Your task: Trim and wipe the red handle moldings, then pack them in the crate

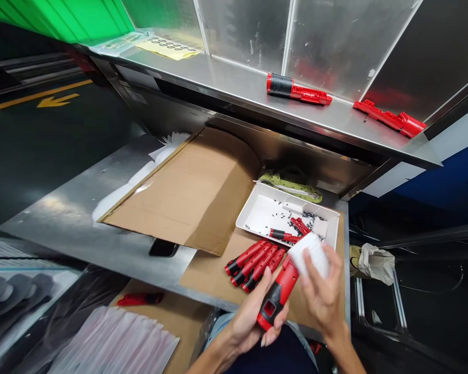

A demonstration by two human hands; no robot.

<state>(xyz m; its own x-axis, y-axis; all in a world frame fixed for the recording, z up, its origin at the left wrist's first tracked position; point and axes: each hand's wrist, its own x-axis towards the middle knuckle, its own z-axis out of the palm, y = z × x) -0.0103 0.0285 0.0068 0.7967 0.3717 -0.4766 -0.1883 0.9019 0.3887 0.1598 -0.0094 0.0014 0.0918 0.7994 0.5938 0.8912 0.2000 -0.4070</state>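
In front of me, my left hand (253, 317) is wrapped round a red and black plastic tool housing (278, 296), tilted with its square opening toward me. My right hand (323, 291) grips a white cloth or pad (310, 254), slightly blurred, at the upper end of that housing. Whether the cloth presses on it, I cannot tell for sure. Just beyond my left hand, several similar red and black housings (253, 262) lie side by side on cardboard. Behind them, a white tray (253, 208) holds red parts (284, 235) and many small black pieces.
A large cardboard sheet (191, 192) leans over white material (120, 192) on the metal table (81, 192). Two red housings (312, 95) (392, 118) lie on the raised metal shelf (226, 72). Wrapped items (113, 343) fill a box at lower left. A dark phone-like object (164, 248) lies by the cardboard.
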